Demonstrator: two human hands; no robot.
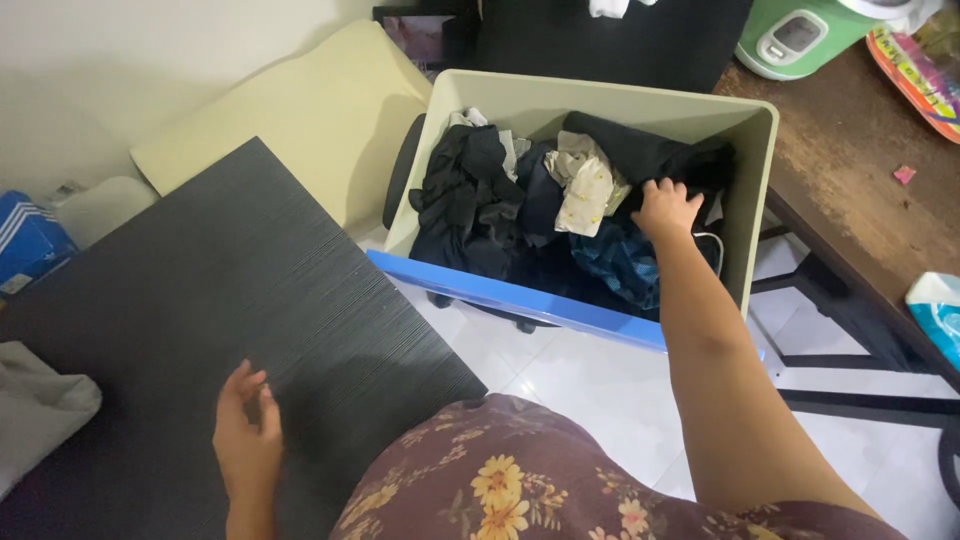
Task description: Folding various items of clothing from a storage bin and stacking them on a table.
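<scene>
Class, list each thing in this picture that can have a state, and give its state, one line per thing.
Bin: open, no lid on, holds a heap of clothes.
Clothes: unfolded, jumbled.
Right hand: reaching into the bin, fingers on a black garment.
Left hand: empty, fingers loosely curled, over the dark table.
Rice cooker: lid shut.

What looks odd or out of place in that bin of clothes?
The bin sits tilted, apparently propped on an office chair. The clothes inside lie in a jumbled, unfolded heap. The right hand reaches onto a black garment; the left hand rests on the dark table.
</scene>
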